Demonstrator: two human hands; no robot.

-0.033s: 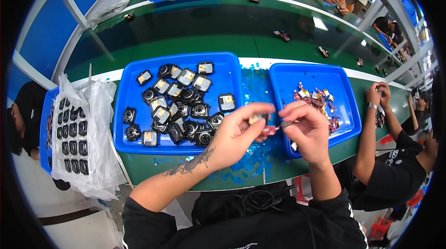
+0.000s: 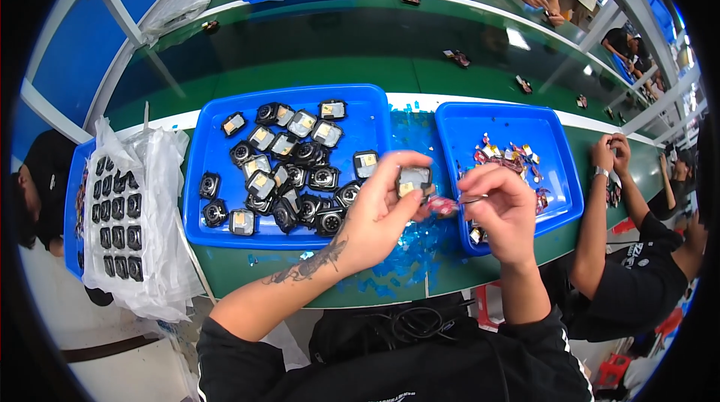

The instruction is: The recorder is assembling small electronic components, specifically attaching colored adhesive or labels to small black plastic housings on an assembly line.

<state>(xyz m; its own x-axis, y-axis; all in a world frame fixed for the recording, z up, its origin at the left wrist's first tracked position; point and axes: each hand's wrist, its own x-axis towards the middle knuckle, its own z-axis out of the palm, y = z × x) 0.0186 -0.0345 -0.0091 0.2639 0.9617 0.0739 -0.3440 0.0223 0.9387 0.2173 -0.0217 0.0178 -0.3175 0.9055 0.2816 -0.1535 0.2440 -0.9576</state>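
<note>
My left hand (image 2: pixel 379 211) pinches a watch case (image 2: pixel 414 177), its grey inner side showing, between thumb and fingers. From the case's lower right a small red part (image 2: pixel 441 206) sticks out toward my other hand. My right hand (image 2: pixel 501 214) is closed with its fingertips pressed together on a thin, dark, metal-looking piece (image 2: pixel 474 200); its exact kind is too small to tell. That piece reaches the red part, or nearly so. Both hands hover over the gap between two blue trays.
Left, a blue tray (image 2: pixel 193 177) holds several black watch cases. Right, a second blue tray (image 2: pixel 566 169) holds small red and yellow parts. Blue film scraps (image 2: pixel 405 267) litter the green table between them. White-wrapped stacked cases (image 2: pixel 154 252) stand far left. A co-worker's hands (image 2: pixel 611 151) are at right.
The watch case has tilted and shows more of its grey side. My left fingers have shifted slightly up and left. My right hand has turned a little, its fingertips still pinched.
</note>
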